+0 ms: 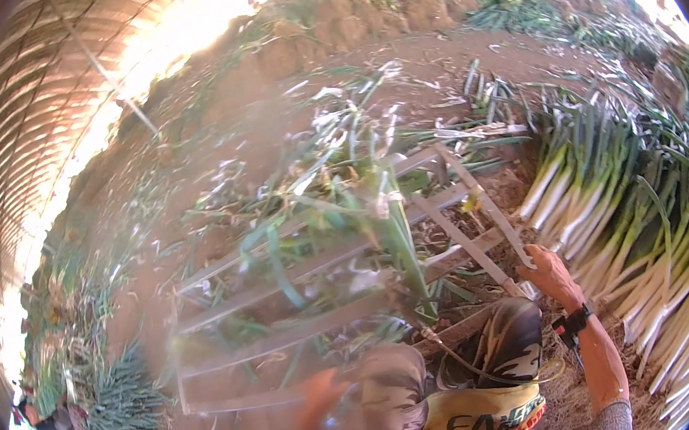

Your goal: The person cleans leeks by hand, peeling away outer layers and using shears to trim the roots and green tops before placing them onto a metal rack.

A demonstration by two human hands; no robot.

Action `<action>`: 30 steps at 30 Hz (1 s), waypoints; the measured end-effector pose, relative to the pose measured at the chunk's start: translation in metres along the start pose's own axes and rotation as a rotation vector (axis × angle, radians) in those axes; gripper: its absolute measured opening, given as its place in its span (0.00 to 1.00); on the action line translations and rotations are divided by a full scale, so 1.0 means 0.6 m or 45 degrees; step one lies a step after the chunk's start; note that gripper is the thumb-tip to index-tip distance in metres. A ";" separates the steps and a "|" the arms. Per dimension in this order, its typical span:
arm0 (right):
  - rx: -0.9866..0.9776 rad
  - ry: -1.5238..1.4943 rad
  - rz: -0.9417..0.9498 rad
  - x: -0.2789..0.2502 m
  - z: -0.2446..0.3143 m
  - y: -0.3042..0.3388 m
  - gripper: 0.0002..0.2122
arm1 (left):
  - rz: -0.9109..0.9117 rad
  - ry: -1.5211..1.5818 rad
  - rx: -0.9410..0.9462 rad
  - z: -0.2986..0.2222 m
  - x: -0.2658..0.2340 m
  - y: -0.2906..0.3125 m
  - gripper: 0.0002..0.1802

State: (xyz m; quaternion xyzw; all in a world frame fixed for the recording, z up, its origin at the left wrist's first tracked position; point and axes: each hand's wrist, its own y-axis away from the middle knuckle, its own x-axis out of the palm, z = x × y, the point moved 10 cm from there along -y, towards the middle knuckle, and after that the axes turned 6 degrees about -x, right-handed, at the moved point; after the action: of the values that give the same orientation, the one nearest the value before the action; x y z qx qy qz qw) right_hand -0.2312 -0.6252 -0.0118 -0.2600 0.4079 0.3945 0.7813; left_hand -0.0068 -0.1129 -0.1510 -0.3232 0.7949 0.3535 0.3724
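Note:
A low metal frame [490, 209] of pale bars stretches across the ground in front of my knees. My right hand [551, 278] has its fingers curled round the frame's near right end. Beside my left knee, my left hand [323, 397] is smeared by motion, close to the frame's nearest long bar, and its fingers cannot be made out. Torn green leaves [400, 238], long and strap-like, hang over the bars and lie in a heap beyond them. To the right of my right hand are trimmed leeks or large green onions [564, 198], white stems toward me.
More long-stemmed leeks [684, 287] spread down the right side. Piled green stalks [125, 414] lie at lower left, near another person [59, 428]. A thin hose [472, 363] crosses my lap over a yellow printed sack [470, 421]. Leaf scraps litter the brown soil [224, 127].

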 end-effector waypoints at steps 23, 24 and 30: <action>-0.025 0.359 0.614 0.152 -0.044 -0.023 0.27 | -0.543 0.485 -0.028 0.010 -0.077 0.011 0.16; -0.020 0.293 0.530 0.149 -0.050 -0.028 0.26 | -0.543 0.490 -0.025 0.021 -0.070 0.010 0.16; -0.053 0.314 0.228 0.134 -0.058 0.000 0.17 | -0.463 0.488 -0.198 0.049 -0.040 -0.007 0.14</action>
State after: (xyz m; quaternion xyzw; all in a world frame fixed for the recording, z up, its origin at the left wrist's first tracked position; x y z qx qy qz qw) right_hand -0.2178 -0.6180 -0.0980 -0.2854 0.5139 0.4361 0.6814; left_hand 0.0192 -0.0855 -0.1467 -0.5491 0.7503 0.2735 0.2466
